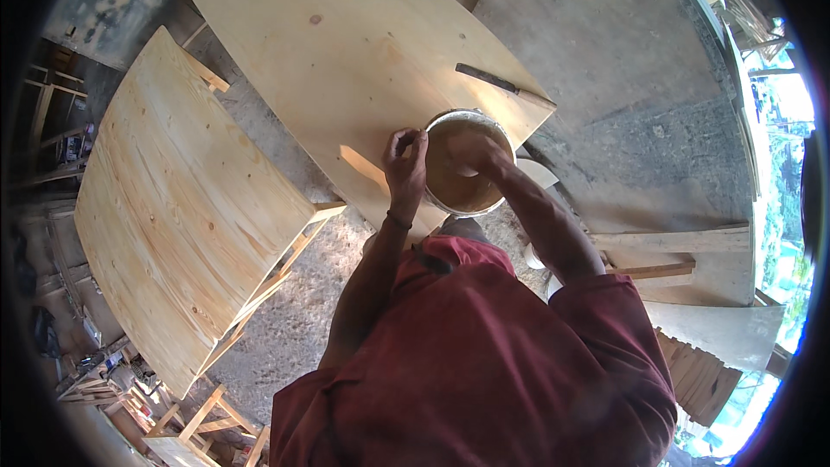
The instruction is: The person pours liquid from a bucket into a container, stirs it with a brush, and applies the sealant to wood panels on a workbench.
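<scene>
A round bucket [439, 199] with a pale rim stands at the near right edge of a large wooden panel. Brownish, wet-looking material coats its inside. My left hand [405, 164] is at the bucket's left rim, fingers curled in and thumb beside the edge, closed on it as far as I can see. My right hand [475, 152] reaches down inside the bucket, its fingers bent. Something pale shows just below those fingers, too unclear to name. Beyond the bucket, a tool with a long dark blade [486, 77] and a light wooden handle lies on the panel [346, 60].
Another pale wooden panel [181, 207] rests on a timber frame to the left, with rough floor [285, 329] between. Large grey sheets [622, 78] lie at the right. Timber strips [674, 242] and a stack of wooden pieces [696, 376] are at the lower right.
</scene>
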